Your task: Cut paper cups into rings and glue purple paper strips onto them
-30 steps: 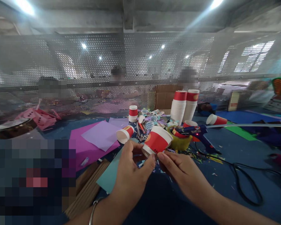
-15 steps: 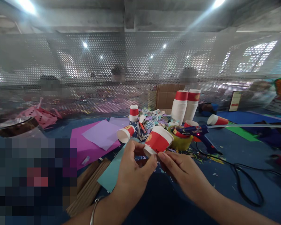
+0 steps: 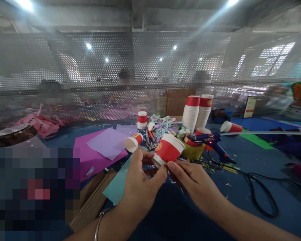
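Note:
Between my hands, a red and white paper cup (image 3: 168, 149) is held tilted above the table, its wider rim toward the upper right. The fingers and thumb of my left hand (image 3: 143, 179) grip its lower left end. My right hand (image 3: 190, 180) pinches the cup's near lower edge with thumb and fingers; the fingertips behind the cup are hidden. Just beyond lies another paper cup (image 3: 133, 142) on its side. Right of the held cup, a dark blue glue gun (image 3: 213, 142) with a small red light rests on a yellow tape roll (image 3: 192, 150).
Tall cup stacks (image 3: 190, 113) stand at the back, beside a heap of small paper pieces (image 3: 163, 125). Purple paper (image 3: 106, 144) and corrugated cardboard strips (image 3: 92, 201) lie left. A black cable (image 3: 253, 190) loops at right. A perforated metal screen (image 3: 145, 73) closes off the far side.
The view has shifted slightly. Both hands keep their hold on the cup, which stays in nearly the same tilted pose.

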A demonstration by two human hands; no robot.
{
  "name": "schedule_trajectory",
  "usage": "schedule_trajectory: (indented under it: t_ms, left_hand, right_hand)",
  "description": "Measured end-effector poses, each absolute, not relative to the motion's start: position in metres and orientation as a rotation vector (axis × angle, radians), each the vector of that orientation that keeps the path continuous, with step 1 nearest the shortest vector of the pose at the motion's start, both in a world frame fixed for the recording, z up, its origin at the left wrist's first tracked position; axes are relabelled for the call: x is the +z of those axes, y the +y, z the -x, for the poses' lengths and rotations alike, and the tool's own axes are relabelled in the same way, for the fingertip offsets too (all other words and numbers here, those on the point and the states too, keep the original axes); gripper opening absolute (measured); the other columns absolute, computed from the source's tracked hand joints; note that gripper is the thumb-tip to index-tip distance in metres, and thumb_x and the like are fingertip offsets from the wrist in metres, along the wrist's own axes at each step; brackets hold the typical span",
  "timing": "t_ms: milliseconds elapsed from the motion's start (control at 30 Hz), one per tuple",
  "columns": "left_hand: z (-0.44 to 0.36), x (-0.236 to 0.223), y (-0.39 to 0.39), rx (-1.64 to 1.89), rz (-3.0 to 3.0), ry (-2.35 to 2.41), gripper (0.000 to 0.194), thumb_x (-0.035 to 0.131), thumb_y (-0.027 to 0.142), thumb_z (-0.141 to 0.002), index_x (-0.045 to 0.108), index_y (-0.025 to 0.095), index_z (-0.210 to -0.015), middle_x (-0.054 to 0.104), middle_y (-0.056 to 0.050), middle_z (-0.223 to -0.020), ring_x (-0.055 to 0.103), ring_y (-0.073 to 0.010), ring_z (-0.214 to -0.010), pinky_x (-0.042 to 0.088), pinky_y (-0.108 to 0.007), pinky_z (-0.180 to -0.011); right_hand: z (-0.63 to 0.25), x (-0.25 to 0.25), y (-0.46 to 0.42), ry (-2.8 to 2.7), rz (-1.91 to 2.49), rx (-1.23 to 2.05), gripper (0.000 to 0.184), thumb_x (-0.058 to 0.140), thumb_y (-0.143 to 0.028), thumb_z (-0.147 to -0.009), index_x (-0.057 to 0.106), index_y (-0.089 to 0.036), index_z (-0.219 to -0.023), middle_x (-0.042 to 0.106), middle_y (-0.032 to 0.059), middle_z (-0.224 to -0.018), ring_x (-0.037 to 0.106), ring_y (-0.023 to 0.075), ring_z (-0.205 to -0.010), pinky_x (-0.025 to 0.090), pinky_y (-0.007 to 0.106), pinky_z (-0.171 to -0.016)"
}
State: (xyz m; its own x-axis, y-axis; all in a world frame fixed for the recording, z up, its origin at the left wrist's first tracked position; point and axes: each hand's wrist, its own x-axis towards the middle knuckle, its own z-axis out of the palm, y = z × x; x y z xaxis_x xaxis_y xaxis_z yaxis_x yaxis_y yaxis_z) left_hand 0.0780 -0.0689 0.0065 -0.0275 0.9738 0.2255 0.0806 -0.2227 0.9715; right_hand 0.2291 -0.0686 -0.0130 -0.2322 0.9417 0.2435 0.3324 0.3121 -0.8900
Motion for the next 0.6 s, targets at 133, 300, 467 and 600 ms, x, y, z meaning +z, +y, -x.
schedule_trajectory:
  t_ms: [133, 300, 467, 600]
  left_hand:
    - [-0.078, 0.005, -0.068, 1.375, -1.431, 1.201, 0.026, 0.069, 0.023, -0.07, 0.049, 0.02, -0.086, 0.061, -0.002, -0.083, 0.062, -0.0173, -0.074, 0.053, -0.031, -0.061]
    - [-0.078, -0.001, -0.068, 1.395, -1.466, 1.182, 0.022, 0.068, 0.024, -0.074, 0.05, 0.021, -0.085, 0.06, -0.003, -0.083, 0.061, -0.0177, -0.074, 0.054, -0.033, -0.063]
    - [-0.075, -0.006, -0.069, 1.422, -1.603, 1.192, 0.017, 0.067, 0.022, -0.075, 0.052, 0.022, -0.082, 0.055, -0.002, -0.086, 0.058, -0.0172, -0.077, 0.055, -0.033, -0.066]
    - [-0.074, -0.004, -0.07, 1.443, -1.66, 1.215, 0.018, 0.068, 0.022, -0.075, 0.053, 0.022, -0.084, 0.055, -0.002, -0.089, 0.057, -0.0169, -0.08, 0.055, -0.032, -0.068]
  right_hand:
    - [-0.229, -0.012, -0.07, -1.75, 1.181, 0.903, 0.047, 0.04, -0.053, -0.096, 0.05, -0.019, -0.064, 0.041, -0.0024, -0.059, 0.034, 0.011, -0.053, 0.027, 0.025, -0.048]
    - [-0.228, -0.011, -0.071, -1.739, 1.187, 0.912, 0.045, 0.041, -0.05, -0.096, 0.049, -0.019, -0.064, 0.039, -0.0028, -0.059, 0.031, 0.0108, -0.052, 0.024, 0.025, -0.046]
    - [-0.228, -0.01, -0.071, -1.729, 1.184, 0.937, 0.045, 0.04, -0.05, -0.096, 0.052, -0.019, -0.066, 0.041, -0.0022, -0.059, 0.034, 0.011, -0.052, 0.027, 0.025, -0.047]
    - [-0.229, -0.011, -0.072, -1.73, 1.173, 0.908, 0.045, 0.04, -0.05, -0.097, 0.052, -0.019, -0.066, 0.044, -0.0015, -0.061, 0.036, 0.0112, -0.054, 0.029, 0.025, -0.049]
